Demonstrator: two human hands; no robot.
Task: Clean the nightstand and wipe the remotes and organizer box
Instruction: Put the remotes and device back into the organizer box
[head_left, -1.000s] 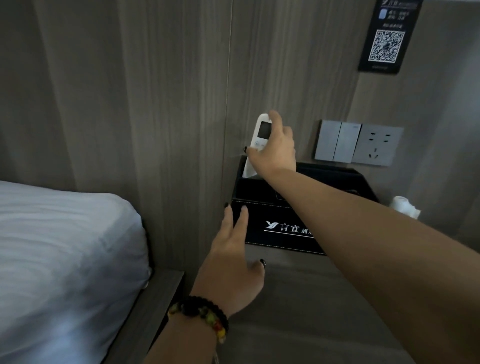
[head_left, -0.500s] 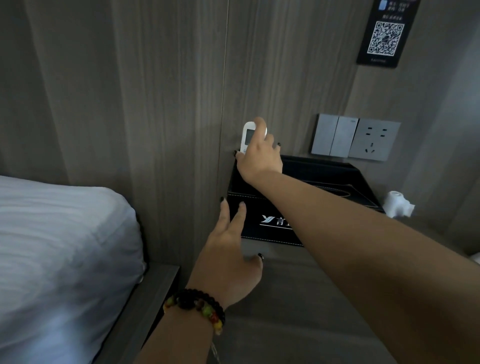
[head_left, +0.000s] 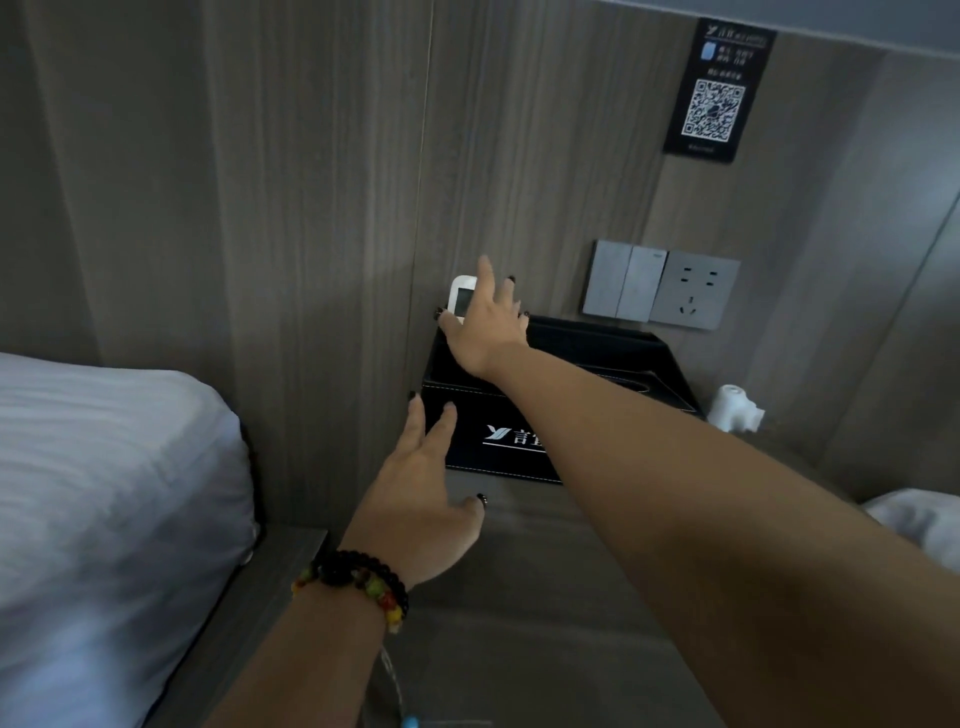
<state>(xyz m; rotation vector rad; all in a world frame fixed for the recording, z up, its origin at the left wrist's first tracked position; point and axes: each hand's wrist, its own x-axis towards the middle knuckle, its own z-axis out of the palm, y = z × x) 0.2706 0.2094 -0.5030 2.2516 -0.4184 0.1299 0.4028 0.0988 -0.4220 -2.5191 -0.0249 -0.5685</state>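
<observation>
Remote (head_left: 461, 300) just beside right hand (head_left: 485, 327)

Right hand (head_left: 485, 327) spreads over the white remote (head_left: 460, 301) standing in the black organizer box (head_left: 524, 441); left hand (head_left: 421, 493) reaches beside it.

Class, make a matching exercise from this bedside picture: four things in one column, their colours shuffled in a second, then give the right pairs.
Things:
1. remote
2. organizer box
3. wall socket
4. bed sheet

Colours:
A. grey
B. pale lilac-white
C. black
D. white with a small screen

Pairs: 1-D, 2-C, 3-A, 4-B
</observation>
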